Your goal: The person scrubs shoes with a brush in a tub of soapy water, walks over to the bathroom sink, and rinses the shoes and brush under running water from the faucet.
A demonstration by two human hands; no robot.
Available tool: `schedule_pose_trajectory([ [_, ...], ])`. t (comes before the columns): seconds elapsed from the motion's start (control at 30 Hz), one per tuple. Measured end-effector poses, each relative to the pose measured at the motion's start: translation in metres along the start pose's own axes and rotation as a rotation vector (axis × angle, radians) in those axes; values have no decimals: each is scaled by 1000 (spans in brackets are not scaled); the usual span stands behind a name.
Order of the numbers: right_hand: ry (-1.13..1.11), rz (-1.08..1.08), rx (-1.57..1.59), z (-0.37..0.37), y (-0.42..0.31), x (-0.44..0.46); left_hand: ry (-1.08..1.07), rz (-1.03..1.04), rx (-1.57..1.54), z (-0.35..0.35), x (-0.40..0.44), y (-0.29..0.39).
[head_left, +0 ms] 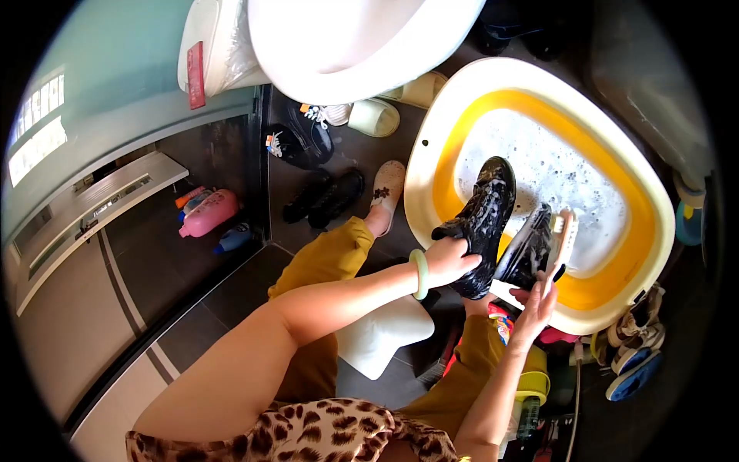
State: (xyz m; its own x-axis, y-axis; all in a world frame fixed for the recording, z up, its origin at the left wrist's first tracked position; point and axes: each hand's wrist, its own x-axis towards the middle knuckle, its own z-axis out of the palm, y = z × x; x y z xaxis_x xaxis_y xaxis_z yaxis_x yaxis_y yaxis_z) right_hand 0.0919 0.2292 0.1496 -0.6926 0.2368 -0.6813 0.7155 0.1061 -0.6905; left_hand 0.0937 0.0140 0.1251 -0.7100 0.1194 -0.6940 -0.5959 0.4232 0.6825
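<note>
My left hand (453, 263), with a pale green bangle at the wrist, is closed on a wet black shoe (493, 204) streaked with foam. That shoe is held over the near-left side of a white-and-yellow basin (439, 181). Sudsy water (573, 169) fills the basin. My right hand (534, 305) grips a white scrubbing brush (566, 237) at its lower end, by the basin's near rim. Just left of the brush, a second soapy black shoe (530, 250) leans inside the basin. The brush's bristles are hard to make out.
A white washbasin (339, 85) juts in above. Black shoes (308, 138) and pale slippers (375, 118) lie on the dark tiles at left. More shoes (637, 339) sit right of the basin. A yellow bucket (533, 377) stands near my right forearm. A glass partition (146, 69) borders the left.
</note>
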Motion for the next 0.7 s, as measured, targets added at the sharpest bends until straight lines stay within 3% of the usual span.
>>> schedule_pose_trajectory([
  [0.23,-27,-131,-145,-21,-20,-45,-43,49,228,-18,-54,60],
  [0.33,-69,19,13,-32,-60,-67,-109,94,264,-36,-76,96],
  [0.4,-76,-153,-220,-46,-68,-73,-147,117,282,-57,-93,116],
  [0.47,-126,50,-262,-63,-93,-88,-216,76,334,-83,-110,136],
  [0.53,-45,-307,-263,-90,-62,-82,-281,28,358,-125,-136,163],
  [0.6,-144,-160,-527,-84,-136,-113,-315,12,482,-166,-161,179],
  [0.7,-154,-123,-624,-101,-169,-136,-208,66,650,-221,-210,179],
])
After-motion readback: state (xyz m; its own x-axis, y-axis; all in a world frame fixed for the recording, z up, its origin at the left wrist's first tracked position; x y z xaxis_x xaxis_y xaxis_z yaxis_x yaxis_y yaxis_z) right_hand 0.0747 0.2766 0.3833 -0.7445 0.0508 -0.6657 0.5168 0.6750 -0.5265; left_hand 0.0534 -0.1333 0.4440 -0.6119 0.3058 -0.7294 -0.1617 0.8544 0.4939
